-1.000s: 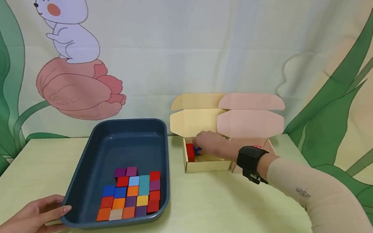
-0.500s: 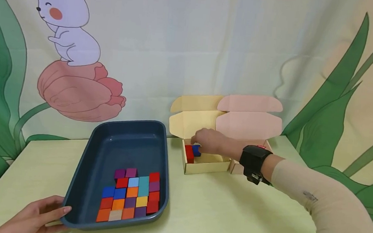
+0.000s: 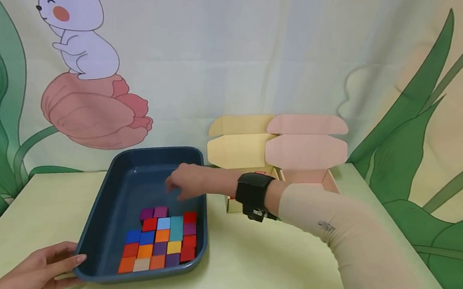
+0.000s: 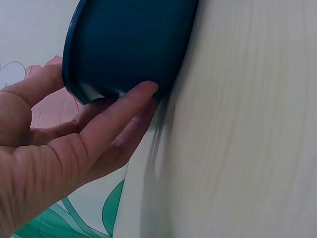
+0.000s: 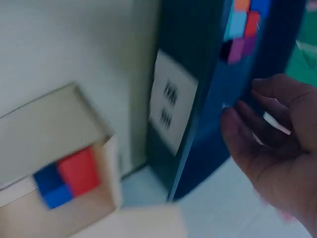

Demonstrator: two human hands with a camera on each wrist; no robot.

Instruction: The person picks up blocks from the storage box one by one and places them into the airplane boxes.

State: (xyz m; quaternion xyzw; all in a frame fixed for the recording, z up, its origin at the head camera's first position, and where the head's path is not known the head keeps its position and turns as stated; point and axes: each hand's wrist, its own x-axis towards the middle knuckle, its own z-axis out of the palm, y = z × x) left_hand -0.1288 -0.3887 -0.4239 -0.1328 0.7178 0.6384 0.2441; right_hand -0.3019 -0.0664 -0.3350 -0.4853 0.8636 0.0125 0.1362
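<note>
My left hand point(image 3: 42, 265) grips the near left corner of a dark blue tray point(image 3: 104, 225), thumb on the rim and other fingers at its outside. Coloured blocks point(image 3: 162, 235) lie close together in rows at the tray's near right part. Over the tray's far right part hovers my right hand point(image 3: 187, 183), its fingers loosely bent; the right wrist view shows nothing between them. That view also has a blue block point(image 5: 52, 186) and a red block point(image 5: 79, 171) side by side in the yellow box point(image 5: 54, 131). My right forearm hides most of this box in the head view.
A pink box point(image 3: 306, 152) with its lid up stands beside the yellow box, right of the tray at the table's back. A white label point(image 5: 173, 101) is on the tray's outer wall. Behind the table point(image 3: 255, 255) hangs a printed cloth point(image 3: 188, 68).
My right hand has left the blue block in the yellow box beside the red one and moved left over the tray. My left hand stays on the tray's corner.
</note>
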